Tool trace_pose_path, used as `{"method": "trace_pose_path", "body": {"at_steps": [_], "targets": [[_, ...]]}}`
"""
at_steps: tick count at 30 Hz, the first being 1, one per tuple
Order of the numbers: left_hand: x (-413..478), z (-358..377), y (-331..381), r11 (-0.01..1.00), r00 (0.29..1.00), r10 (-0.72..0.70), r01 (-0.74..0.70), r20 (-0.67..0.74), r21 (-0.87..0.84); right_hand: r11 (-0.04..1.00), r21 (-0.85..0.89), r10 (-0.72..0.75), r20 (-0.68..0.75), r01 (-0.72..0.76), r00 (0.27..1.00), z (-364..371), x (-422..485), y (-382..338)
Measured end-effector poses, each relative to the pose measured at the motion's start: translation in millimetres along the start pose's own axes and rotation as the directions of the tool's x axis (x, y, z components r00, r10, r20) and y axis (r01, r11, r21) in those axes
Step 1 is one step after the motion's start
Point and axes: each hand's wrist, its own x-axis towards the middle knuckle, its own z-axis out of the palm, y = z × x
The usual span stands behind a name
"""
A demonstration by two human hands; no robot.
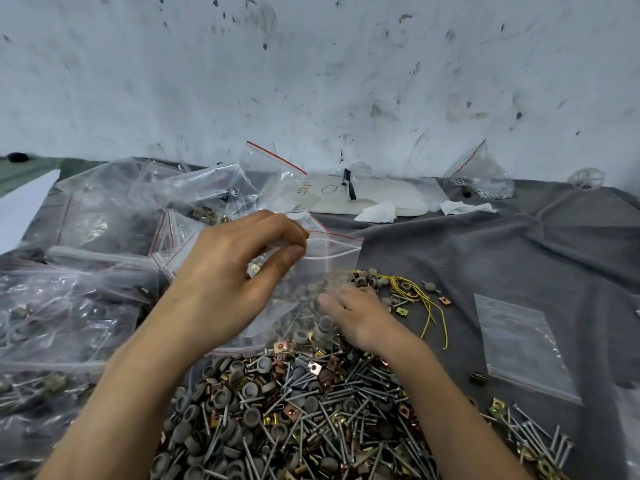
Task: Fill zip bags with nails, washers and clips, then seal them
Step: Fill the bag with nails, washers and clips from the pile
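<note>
fingers (284,261) of left hand (228,268) pinch zip bag (334,271) at rim, mouth up, long axis upright; right hand (349,313) blurred, grip unclear.

Table under grey cloth (519,258): 1 heap of nails, washers and clips (298,410), front centre; filled bags (69,306) piled left; 1 empty zip bag (523,344) flat right; yellow wire (419,299); 2 crumpled tissues (377,213) behind.

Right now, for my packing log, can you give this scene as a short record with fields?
left hand: pinches zip bag at its mouth, above the pile
zip bag: unsealed; contents unclear
right hand: on the pile's far edge, grasp blurred
pile: nails, grey washers, clips, mixed on grey cloth
spare bag: flat, right of pile
filled bags: heaped at left
</note>
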Motion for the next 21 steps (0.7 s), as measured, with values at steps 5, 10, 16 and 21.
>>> {"method": "trace_pose_path", "body": {"at_steps": [5, 10, 16, 21], "targets": [[0, 0, 0, 1.0, 1.0, 0.005, -0.005, 0.001, -0.001, 0.997, 0.068, 0.04, 0.024, -0.041, 0.999, 7, 1, -6], [0, 0, -1, 1.0, 1.0, 0.002, -0.002, -0.003, -0.007, 0.989, 0.134, 0.059, 0.053, -0.066, 0.997, 11, 0, -2], [-1, -1, -3, 0.999, 1.0, -0.025, 0.025, -0.016, -0.023, 0.902, 0.429, 0.02, -0.131, 0.038, 0.991, -10, -8, -9], [-1, -1, -3, 0.998, 0.999, -0.031, 0.03, -0.008, -0.047, 0.541, 0.7, 0.011, -0.56, 0.466, 0.829, -58, -35, -32]]}}
